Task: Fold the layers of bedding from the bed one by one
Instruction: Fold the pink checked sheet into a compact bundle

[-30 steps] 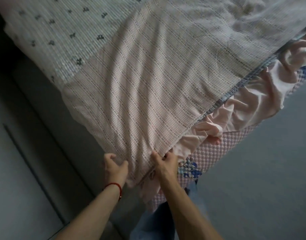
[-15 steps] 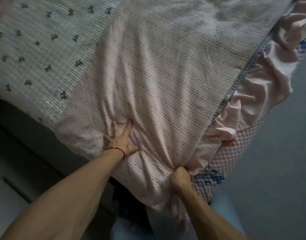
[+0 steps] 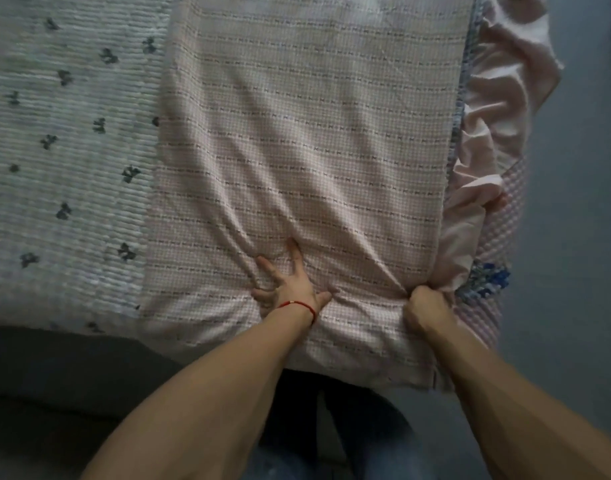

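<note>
A pink checked sheet [image 3: 307, 140] with dark dashed stripes lies across the bed and hangs over its near edge. My left hand [image 3: 286, 285], with a red string at the wrist, presses flat on the sheet with fingers spread; creases fan out from it. My right hand [image 3: 423, 306] grips the sheet's near right corner in a fist. To the left lies a pale ribbed mat [image 3: 65, 161] with small dark bow prints. A plain pink ruffle [image 3: 501, 109] hangs along the right edge.
A quilted pink mattress side with a blue flower print [image 3: 494, 282] shows at the right corner. Grey floor [image 3: 581, 237] runs along the right. A dark bed frame [image 3: 61, 368] fills the lower left. My legs in blue jeans [image 3: 359, 445] stand against the bed's near edge.
My left hand let go of the sheet's edge and moved up onto the bed, now pressing flat. My right hand stays gripping the corner. The view swung square to the bed.
</note>
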Demonstrator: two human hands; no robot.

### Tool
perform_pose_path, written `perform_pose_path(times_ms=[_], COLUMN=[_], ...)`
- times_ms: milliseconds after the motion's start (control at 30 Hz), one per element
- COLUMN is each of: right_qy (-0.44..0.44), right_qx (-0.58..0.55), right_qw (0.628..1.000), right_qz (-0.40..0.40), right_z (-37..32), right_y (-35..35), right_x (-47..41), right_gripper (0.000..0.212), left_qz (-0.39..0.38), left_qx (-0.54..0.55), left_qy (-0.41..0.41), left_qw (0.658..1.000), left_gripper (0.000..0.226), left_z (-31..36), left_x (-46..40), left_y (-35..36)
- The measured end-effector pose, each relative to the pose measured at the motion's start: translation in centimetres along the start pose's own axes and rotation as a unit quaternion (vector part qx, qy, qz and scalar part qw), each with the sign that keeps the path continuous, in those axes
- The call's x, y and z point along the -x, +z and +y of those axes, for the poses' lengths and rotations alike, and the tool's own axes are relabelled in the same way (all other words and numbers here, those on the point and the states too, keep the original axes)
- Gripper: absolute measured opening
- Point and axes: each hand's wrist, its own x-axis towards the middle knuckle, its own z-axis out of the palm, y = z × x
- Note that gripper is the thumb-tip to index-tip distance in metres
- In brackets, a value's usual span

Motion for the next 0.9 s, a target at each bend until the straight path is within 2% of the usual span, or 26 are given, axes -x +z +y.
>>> perform_pose_path(times_ms=[100, 167, 233, 267, 300, 367, 400, 433, 500, 567, 633, 700, 767, 833, 900], right_qy=[0.0, -0.014, -0.032, -0.047, -0.059, -0.071, -0.071, -0.061, -0.056, -0.078, -0.1, -0.086, -0.061, -0.036, -0.032], right_qx=[-0.043, -0.083, -0.143, -0.17, -0.199, -0.251, -0.256, -0.237, -0.18, -0.172, -0.214, -0.276, -0.315, -0.327, -0.346], right_qw=[0.999, 0.995, 0.984, 0.973, 0.959, 0.93, 0.923, 0.922, 0.912, 0.896, 0.901, 0.917, 0.923, 0.924, 0.92], right_qz=[0.026, 0.059, 0.101, 0.146, 0.193, 0.258, 0.279, 0.299, 0.363, 0.403, 0.365, 0.273, 0.214, 0.195, 0.18], right_z=[0.4, 1.4, 2.4, 2.8, 3.1, 3.5, 3.5, 3.3, 2.9, 2.5, 2.4, 2.4, 3.2, 4.2, 5.6], right_y=[0.7, 1.3, 2.1, 2.5, 3.2, 4.4, 5.1, 5.6, 6.6, 6.9, 7.2, 7.3, 7.4, 7.6, 8.0], right_x=[0.6, 1.8, 4.2, 5.3, 6.9, 10.3, 11.5, 12.3, 13.7, 14.2, 14.5, 14.8, 14.1, 13.7, 12.7], right_gripper=[0.032, 0.032, 0.031, 0.031, 0.03, 0.028, 0.028, 0.029, 0.027, 0.026, 0.032, 0.04, 0.044, 0.05, 0.064], left_qz=[-0.026, -0.052, -0.076, -0.058, -0.008, 0.158, 0.232, 0.267, 0.234, 0.194, 0.207, 0.226, 0.235, 0.246, 0.23], left_qx=[-0.004, 0.008, 0.051, 0.087, 0.117, 0.11, 0.086, 0.071, 0.091, 0.116, 0.134, 0.179, 0.218, 0.222, 0.209], left_qy=[0.021, 0.085, 0.166, 0.204, 0.223, 0.179, 0.123, 0.066, 0.01, 0.015, 0.024, 0.016, -0.006, -0.015, -0.035], left_qw=[0.999, 0.995, 0.982, 0.973, 0.968, 0.965, 0.961, 0.959, 0.968, 0.974, 0.969, 0.957, 0.947, 0.943, 0.95], left_gripper=[0.133, 0.134, 0.119, 0.104, 0.088, 0.061, 0.054, 0.054, 0.054, 0.045, 0.041, 0.043, 0.05, 0.057, 0.059], left_z=[-1.0, -2.5, -5.5, -7.5, -10.1, -15.1, -17.6, -19.7, -23.4, -25.3, -26.1, -26.2, -25.8, -25.8, -25.7], left_x=[0.3, 0.8, 2.2, 2.3, 2.5, 2.3, 1.7, 1.3, 0.6, -0.2, -1.2, -1.8, -2.4, -3.4, -4.4], left_y=[-0.6, -1.7, -3.8, -4.9, -5.8, -7.6, -8.2, -8.8, -9.4, -9.4, -8.8, -8.3, -8.2, -8.6, -9.4])
